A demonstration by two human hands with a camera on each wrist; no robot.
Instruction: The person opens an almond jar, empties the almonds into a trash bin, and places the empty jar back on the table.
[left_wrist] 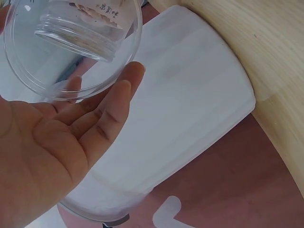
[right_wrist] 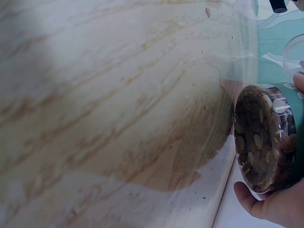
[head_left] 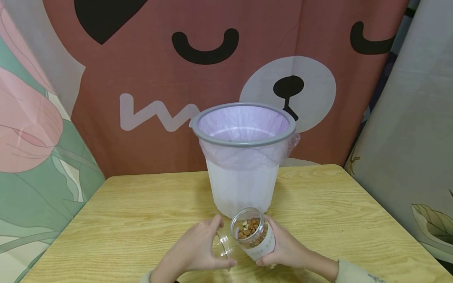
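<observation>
My left hand (head_left: pixel 196 247) holds a clear round lid (head_left: pixel 223 244) at its edge between thumb and fingers. The left wrist view shows the transparent lid (left_wrist: pixel 28 78) on the fingertips, with the jar visible through it. In my right hand (head_left: pixel 288 245) is a clear jar (head_left: pixel 262 248) with a pale label, gripped round its side. The jar has no lid on and leans left, mouth up. Brown nuts (head_left: pixel 249 228) fill much of it. Its base (right_wrist: pixel 256 142) faces the right wrist camera, showing nuts through the plastic.
Just beyond the hands a white bin (head_left: pixel 244 186) stands on the wooden table (head_left: pixel 141 220), with a grey rim and a purplish plastic liner (head_left: pixel 244 118). Behind the table hangs a brown curtain (head_left: pixel 148 70) with a cartoon face; patterned cloths hang at both sides.
</observation>
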